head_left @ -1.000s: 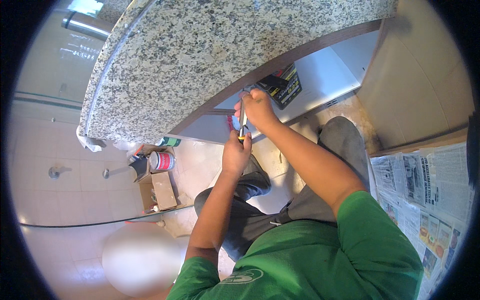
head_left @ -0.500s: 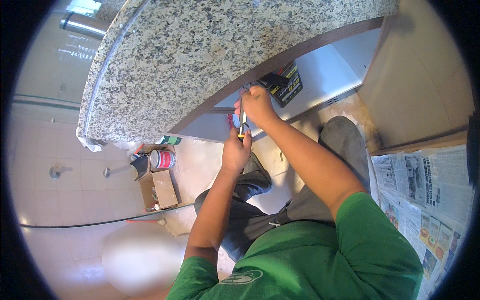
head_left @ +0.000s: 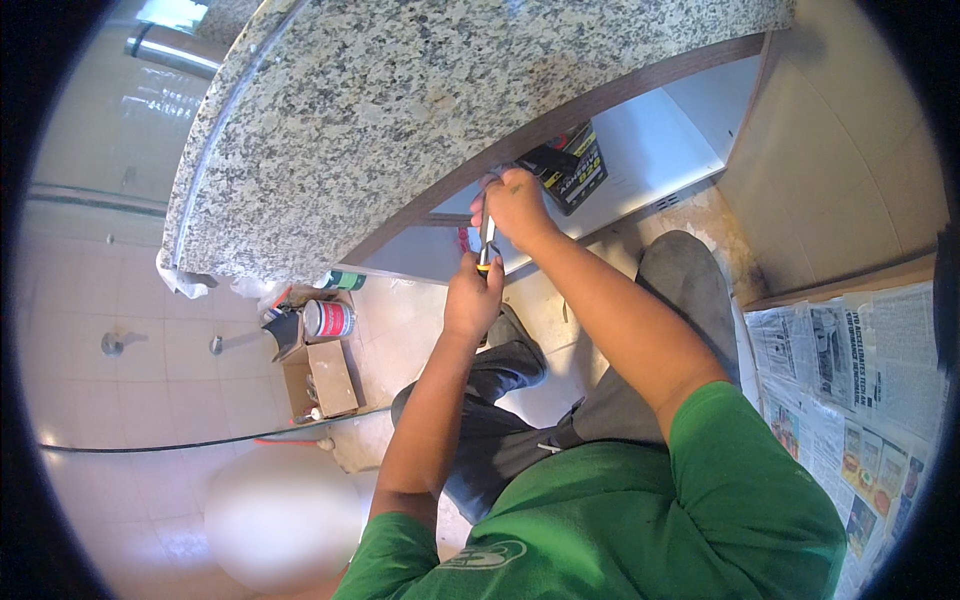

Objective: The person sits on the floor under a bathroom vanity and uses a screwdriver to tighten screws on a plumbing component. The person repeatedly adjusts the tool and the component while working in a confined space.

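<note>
While the left hand [head_left: 472, 306] and right hand [head_left: 520, 212] clamp one tool [head_left: 488, 232] mid-frame, a granite countertop [head_left: 400, 130] overhangs at top; a lettered black box [head_left: 580, 183] stands upper centre; printed newspaper [head_left: 840, 350], right.

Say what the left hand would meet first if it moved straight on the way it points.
Most likely the right hand, which is at the far end of the metal tool that the left hand grips; depth is hard to judge from this view.
</note>
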A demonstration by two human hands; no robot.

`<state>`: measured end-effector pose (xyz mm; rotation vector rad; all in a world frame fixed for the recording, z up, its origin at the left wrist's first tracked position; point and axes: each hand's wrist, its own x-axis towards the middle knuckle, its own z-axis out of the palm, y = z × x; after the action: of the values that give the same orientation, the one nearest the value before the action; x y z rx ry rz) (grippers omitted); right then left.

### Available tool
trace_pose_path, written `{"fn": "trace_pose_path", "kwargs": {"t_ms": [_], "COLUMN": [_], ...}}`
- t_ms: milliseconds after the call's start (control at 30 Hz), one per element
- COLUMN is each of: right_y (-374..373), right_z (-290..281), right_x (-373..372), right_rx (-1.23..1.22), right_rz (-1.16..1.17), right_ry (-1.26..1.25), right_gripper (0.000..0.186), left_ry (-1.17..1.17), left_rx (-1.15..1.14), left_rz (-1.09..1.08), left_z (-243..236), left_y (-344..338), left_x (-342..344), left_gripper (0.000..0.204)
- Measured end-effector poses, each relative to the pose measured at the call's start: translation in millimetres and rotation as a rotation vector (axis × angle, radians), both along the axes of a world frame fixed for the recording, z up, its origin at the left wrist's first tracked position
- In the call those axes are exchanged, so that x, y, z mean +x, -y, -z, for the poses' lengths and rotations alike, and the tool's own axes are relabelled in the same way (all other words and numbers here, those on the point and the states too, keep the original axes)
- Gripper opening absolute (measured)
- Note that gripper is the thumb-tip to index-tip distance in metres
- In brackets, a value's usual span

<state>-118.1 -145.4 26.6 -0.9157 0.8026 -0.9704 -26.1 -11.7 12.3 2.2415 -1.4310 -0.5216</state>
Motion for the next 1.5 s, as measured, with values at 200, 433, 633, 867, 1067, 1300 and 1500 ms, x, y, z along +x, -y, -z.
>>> {"fn": "trace_pose_path", "kwargs": {"t_ms": [200, 433, 633, 867, 1067, 1300, 1500], "right_y": [-1.5, -6.1, -41.3, -31.7, 16.4, 12.0, 9.3], "right_z": [-1.2, 10.9, 44.9, 38.2, 72.3, 77.2, 72.9], "right_x": [0.7, -0.4, -29.6, -98.8, -136.3, -117.1, -123.2], "right_rx": [0.006, 0.036, 0.207, 0.394, 0.528, 0.38, 0.304], "right_rz": [-0.007, 0.046, -0.034, -0.057, 0.089, -0.066, -0.13], "right_ry": [0.023, -0.001, 0.054, 0.068, 0.137, -0.118, -0.217], "right_gripper": [0.026, 0.023, 0.021, 0.017, 0.016, 0.021, 0.023], "left_ry": [0.112, -0.173, -0.244, -0.665, -1.322, -1.656, -1.523], "left_rx": [-0.075, 0.084, 0.049, -0.011, -0.428, -0.697, -0.758], "left_rz": [0.063, -0.016, 0.031, 0.237, -0.211, -0.321, -0.308], "left_z": [3.7, -24.8, 24.2, 43.3, -7.2, -13.3, -30.1], "left_y": [-1.5, -2.7, -39.2, -27.0, 58.9, 89.5, 82.9], "left_x": [7.7, -24.7, -41.8, -48.7, -47.3, -55.7, -83.9], "left_gripper": [0.035, 0.041, 0.045, 0.026, 0.02, 0.026, 0.025]}}
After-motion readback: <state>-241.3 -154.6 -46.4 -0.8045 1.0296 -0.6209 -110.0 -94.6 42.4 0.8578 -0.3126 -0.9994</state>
